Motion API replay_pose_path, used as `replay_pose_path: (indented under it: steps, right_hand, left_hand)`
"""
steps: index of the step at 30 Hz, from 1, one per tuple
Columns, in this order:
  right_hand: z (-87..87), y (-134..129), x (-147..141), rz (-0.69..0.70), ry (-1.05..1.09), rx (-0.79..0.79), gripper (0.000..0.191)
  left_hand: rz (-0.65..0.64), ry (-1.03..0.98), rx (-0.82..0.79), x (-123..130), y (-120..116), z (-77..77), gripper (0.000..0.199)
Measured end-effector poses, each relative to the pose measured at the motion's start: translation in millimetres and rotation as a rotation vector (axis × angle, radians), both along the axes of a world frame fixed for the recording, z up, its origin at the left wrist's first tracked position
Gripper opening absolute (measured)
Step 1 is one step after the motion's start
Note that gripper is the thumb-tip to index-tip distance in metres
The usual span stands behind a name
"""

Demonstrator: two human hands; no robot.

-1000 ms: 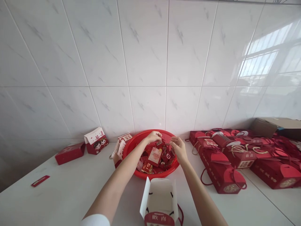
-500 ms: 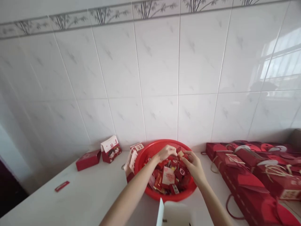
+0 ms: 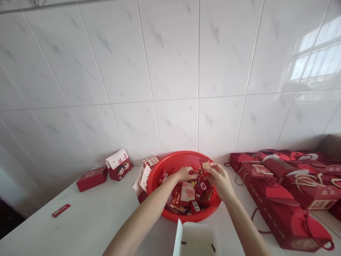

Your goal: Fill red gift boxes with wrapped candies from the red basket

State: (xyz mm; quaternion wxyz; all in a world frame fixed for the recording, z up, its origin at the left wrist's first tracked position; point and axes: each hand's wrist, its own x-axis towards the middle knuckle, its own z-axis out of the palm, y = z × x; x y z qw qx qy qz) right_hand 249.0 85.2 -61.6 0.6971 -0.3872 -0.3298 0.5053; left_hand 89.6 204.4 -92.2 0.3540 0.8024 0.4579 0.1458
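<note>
A red plastic basket (image 3: 183,217) holds many small wrapped sweets, mostly red and gold, with a pale pink square packet (image 3: 188,193) on top. Over its far right side, my right hand (image 3: 220,179) pinches a red candy packet (image 3: 205,165) with gold lettering, held upright. My left hand (image 3: 187,174) is down among the sweets, fingers curled together; what lies between them is hidden. Just in front of the basket stands an open white box (image 3: 197,239), its inside facing up, partly cut off by the lower edge.
Red gift boxes (image 3: 277,199) with cord handles fill the right side. Against the basket's left lean white-and-red cartons (image 3: 145,177). Farther left stand a printed carton (image 3: 119,165) and a red box (image 3: 92,178), with a small red strip (image 3: 61,210) nearer. A tiled wall (image 3: 176,71) rises behind.
My left hand has lowered from beside the packet into the sweets. The right hand keeps the red packet, now turned more upright. The view has tilted down.
</note>
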Motion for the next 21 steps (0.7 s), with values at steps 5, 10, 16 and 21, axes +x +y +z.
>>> replay_pose_path:
  steps: [5,10,16,21]
  right_hand:
    - [3.0,-1,4,-0.013,0.094,-0.016,0.039]
    - [6.4,-3,3,-0.009,0.141,0.005,0.036]
    - [7.9,-1,3,0.009,0.156,-0.016,0.033]
    - [7.6,-2,3,0.005,0.161,-0.007,0.030]
  left_hand:
    - [-0.062,0.030,0.039,13,-4,-2.9,0.021]
    - [-0.084,-0.031,0.053,11,-1,3.3,0.040]
    - [-0.014,-0.157,0.070,2,5,14.8,0.060]
    - [0.089,-0.165,0.092,-2,2,22.9,0.072]
